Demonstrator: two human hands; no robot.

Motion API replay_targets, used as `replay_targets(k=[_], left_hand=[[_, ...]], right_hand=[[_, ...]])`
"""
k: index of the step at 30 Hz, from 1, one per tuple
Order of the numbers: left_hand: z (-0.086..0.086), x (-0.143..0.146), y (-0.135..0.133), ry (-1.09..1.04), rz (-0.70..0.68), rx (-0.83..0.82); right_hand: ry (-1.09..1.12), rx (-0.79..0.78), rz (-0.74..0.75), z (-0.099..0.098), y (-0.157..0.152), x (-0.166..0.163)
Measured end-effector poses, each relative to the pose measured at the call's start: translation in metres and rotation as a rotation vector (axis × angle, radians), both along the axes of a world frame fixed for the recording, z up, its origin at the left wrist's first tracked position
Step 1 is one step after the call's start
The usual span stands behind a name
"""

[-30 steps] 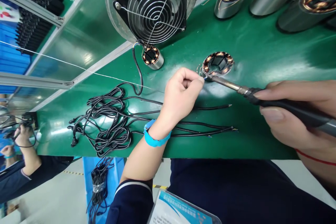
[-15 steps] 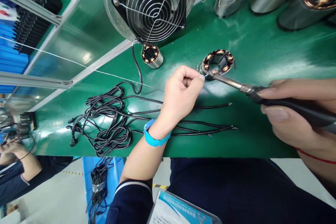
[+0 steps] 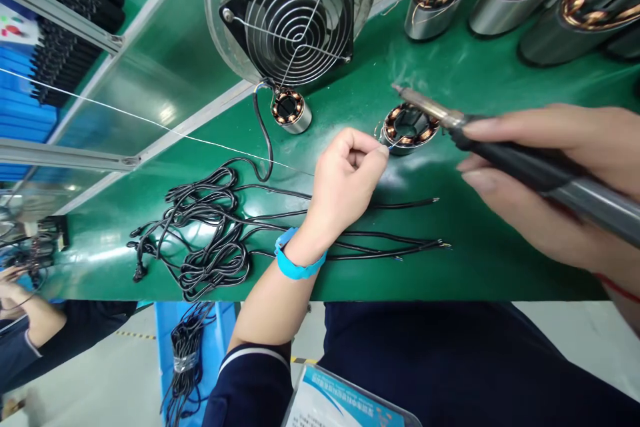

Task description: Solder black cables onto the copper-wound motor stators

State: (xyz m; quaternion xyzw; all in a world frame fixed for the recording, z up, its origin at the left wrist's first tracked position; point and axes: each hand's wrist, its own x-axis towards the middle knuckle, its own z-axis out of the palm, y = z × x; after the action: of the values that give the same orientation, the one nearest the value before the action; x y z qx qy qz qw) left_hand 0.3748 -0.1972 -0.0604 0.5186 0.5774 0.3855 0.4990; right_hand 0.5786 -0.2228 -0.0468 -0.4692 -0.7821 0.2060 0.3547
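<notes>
My left hand (image 3: 345, 180), wearing a blue wrist strap (image 3: 300, 263), pinches a thin wire (image 3: 397, 143) at the near edge of a motor stator (image 3: 410, 125) with copper windings. A bit of blue shows by the fingertips. My right hand (image 3: 545, 167) grips a soldering iron (image 3: 525, 160) by its dark handle. Its metal tip is raised above the far side of the stator, apart from the windings, and faint smoke drifts there. A pale thin strand (image 3: 215, 141) runs from the upper left to my left hand; its end is hidden there.
A fan with a wire guard (image 3: 300, 33) stands at the back, a smaller stator (image 3: 291, 112) before it. Larger stators (image 3: 435, 0) line the back right. Coiled black power cords (image 3: 215, 233) lie left on the green table (image 3: 500, 253). A co-worker's arm (image 3: 35, 320) shows far left.
My right hand has lifted the soldering iron's tip off the stator's near rim, up and away. My left hand stays almost still with its pinch on the wire.
</notes>
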Motion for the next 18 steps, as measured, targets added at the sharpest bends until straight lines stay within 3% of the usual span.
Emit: replay_targets(k=[6, 8, 12, 18], left_hand=[[0.005, 0.001, 0.001, -0.024, 0.0, -0.027], [0.006, 0.001, 0.001, -0.03, 0.01, -0.034], [0.005, 0.002, 0.001, -0.028, 0.032, -0.027], [0.006, 0.002, 0.001, -0.036, 0.02, -0.026]], right_hand=[[-0.144, 0.017, -0.089, 0.015, 0.024, -0.008], [-0.17, 0.052, -0.03, 0.014, 0.032, -0.011], [-0.065, 0.073, 0.162, 0.003, 0.047, -0.019], [0.036, 0.12, 0.164, -0.018, 0.049, -0.029]])
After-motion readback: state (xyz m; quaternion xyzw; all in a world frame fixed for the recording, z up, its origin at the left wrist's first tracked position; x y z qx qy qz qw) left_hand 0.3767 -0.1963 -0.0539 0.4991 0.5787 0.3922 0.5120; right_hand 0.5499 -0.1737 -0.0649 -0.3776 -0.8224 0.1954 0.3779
